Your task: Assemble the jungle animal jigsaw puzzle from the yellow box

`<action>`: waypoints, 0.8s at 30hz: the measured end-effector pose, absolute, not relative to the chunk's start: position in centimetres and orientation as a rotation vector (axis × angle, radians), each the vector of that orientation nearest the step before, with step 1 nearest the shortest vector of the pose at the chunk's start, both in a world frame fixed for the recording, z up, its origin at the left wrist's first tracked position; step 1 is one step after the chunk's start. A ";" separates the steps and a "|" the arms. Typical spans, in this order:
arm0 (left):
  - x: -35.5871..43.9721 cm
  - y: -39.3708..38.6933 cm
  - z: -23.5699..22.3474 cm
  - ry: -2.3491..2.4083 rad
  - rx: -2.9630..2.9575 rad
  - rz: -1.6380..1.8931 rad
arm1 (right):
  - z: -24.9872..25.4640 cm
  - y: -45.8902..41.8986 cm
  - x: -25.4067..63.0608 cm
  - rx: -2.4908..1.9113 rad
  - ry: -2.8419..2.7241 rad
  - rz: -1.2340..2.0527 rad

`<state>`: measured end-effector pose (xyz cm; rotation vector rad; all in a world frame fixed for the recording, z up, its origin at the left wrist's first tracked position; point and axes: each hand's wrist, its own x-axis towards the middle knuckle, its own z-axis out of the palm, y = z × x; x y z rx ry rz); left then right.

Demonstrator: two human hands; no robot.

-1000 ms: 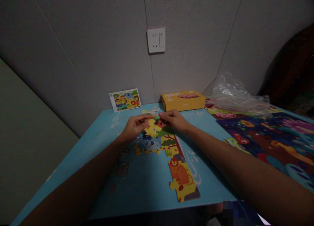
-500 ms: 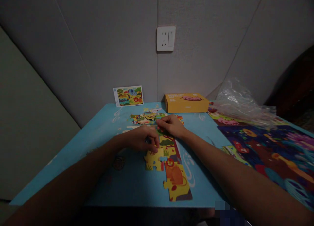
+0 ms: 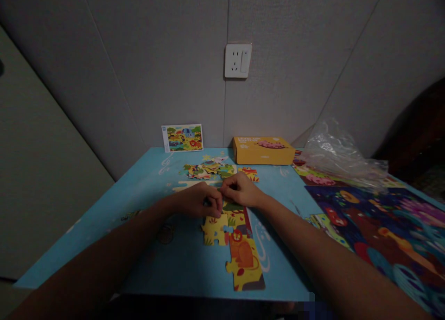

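My left hand (image 3: 203, 200) is bent over the jigsaw with curled fingers, its fingertips on the upper edge of a yellow puzzle piece (image 3: 214, 231). That piece lies against the column with the orange lion piece (image 3: 246, 260). My right hand (image 3: 241, 189) rests on the upper part of the joined puzzle, just beyond the left one, thumb and forefinger pinched together. Whatever lies between those fingertips is hidden. Both hands cover much of the assembled part. Behind them lies a heap of loose puzzle pieces (image 3: 208, 168).
A picture card (image 3: 183, 138) leans on the wall at the back left. The yellow box (image 3: 264, 152) stands at the back, with a clear plastic bag (image 3: 342, 155) to its right. A dark blue picture puzzle (image 3: 382, 227) covers the table's right side.
My left hand came down and nearer, over the puzzle, and a yellow piece now lies beside the lion piece. My right hand stays at the puzzle's upper part. The view shifted slightly.
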<state>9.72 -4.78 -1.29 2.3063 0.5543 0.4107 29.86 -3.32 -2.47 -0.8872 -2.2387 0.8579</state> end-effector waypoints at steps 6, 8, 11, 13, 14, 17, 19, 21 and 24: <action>10.0 -5.3 -1.4 0.576 2.398 0.404 | -2.9 -3.4 29.4 -0.899 -2.261 0.899; 10.1 -5.6 -1.2 0.600 2.421 0.391 | -2.9 -3.4 29.3 -0.907 -2.241 0.910; 10.3 -5.7 -1.1 0.586 2.435 0.396 | -2.9 -3.4 29.3 -0.899 -2.242 0.926; 10.3 -5.6 -1.2 0.567 2.427 0.408 | -2.9 -3.3 29.4 -0.896 -2.252 0.923; 10.3 -5.4 -1.4 0.563 2.418 0.411 | -2.9 -3.2 29.4 -0.899 -2.255 0.911; 9.9 -5.1 -1.6 0.575 2.378 0.403 | -3.1 -2.9 29.4 -0.916 -2.255 0.877; 9.6 -4.8 -1.5 0.618 2.342 0.422 | -3.2 -2.8 29.3 -0.919 -2.253 0.911; 9.3 -4.4 -1.4 0.714 2.311 0.498 | -3.3 -2.8 29.3 -0.900 -2.223 1.004; 9.1 -3.9 -1.4 0.916 2.208 0.684 | -3.5 -3.0 29.3 -0.855 -2.136 1.158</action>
